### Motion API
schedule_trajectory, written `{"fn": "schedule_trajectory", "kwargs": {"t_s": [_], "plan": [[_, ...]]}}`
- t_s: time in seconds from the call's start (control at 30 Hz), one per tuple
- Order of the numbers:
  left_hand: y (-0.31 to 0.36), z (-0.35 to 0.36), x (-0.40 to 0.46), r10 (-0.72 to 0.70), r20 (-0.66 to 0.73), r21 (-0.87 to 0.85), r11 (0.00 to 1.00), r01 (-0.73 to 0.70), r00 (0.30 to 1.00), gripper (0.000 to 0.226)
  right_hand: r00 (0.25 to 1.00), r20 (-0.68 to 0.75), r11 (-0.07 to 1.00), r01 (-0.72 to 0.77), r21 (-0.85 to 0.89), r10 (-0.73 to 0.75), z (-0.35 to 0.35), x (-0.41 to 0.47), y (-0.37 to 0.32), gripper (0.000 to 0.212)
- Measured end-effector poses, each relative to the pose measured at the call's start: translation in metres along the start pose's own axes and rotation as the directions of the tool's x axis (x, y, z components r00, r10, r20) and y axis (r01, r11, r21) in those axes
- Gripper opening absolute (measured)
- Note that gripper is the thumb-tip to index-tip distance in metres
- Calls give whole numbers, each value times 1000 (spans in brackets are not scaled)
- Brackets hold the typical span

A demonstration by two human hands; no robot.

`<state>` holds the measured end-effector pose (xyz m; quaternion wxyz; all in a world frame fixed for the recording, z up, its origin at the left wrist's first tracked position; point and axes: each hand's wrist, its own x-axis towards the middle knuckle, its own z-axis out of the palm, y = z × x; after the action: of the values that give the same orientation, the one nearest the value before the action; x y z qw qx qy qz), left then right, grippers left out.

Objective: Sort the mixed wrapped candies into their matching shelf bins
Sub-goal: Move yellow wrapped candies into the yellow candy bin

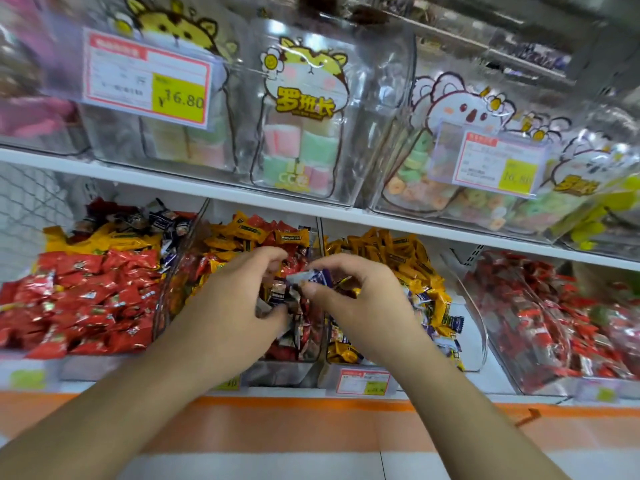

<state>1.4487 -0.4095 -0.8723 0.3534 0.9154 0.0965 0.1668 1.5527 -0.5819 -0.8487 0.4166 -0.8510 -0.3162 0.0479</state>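
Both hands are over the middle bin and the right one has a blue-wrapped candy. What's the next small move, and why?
Probably lift the blue-wrapped candy clear and carry it left. The right hand pinches it over the middle bin, which holds mostly red and yellow wrappers, while similar dark blue wrappers lie at the back of the left bin. The left hand grips other wrappers.

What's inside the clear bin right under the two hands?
The middle bin holds mixed wrapped candies: yellow, red and some dark ones. The left hand and right hand cover the middle, so deeper layers stay hidden.
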Motion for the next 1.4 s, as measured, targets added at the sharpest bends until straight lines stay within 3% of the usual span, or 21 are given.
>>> {"fn": "schedule_trajectory", "kwargs": {"t_s": [0.07, 0.17, 0.33, 0.63, 0.87, 1.0, 1.13, 1.4], "plan": [[-7, -8, -4, -25, 10, 38, 999, 25, 1000, 70, 999, 26, 999, -36, -1, 36, 4, 3, 1, 31], [-10, -12, -9, -13, 33, 73, 997, 11, 999, 64, 994, -80, 997, -72, 32, 75, -2, 9, 11, 22], [-2, -2, -3, 89, 92, 61, 994, -95, 992, 54, 971, -222, 956, -144, -255, 87, -21, 21, 40, 19], [6, 28, 3, 146, 227, 55, 985, -162, 963, 65, 994, -98, 825, -98, -557, 52, -7, 63, 75, 28], [4, 34, 3, 146, 221, 68, 984, -164, 964, 64, 993, -110, 793, -90, -602, 29, -14, 58, 87, 20], [7, 35, 3, 129, 204, 66, 987, -145, 970, 62, 980, -196, 847, -69, -528, -42, -21, 47, 86, 11], [9, 34, -1, 119, 198, 76, 988, -136, 973, 60, 989, -147, 850, -63, -524, -17, -22, 39, 85, 5], [8, 32, -6, 133, 189, 90, 984, -152, 973, 58, 992, -113, 851, -101, -515, 49, -19, 29, 82, 16]]}}
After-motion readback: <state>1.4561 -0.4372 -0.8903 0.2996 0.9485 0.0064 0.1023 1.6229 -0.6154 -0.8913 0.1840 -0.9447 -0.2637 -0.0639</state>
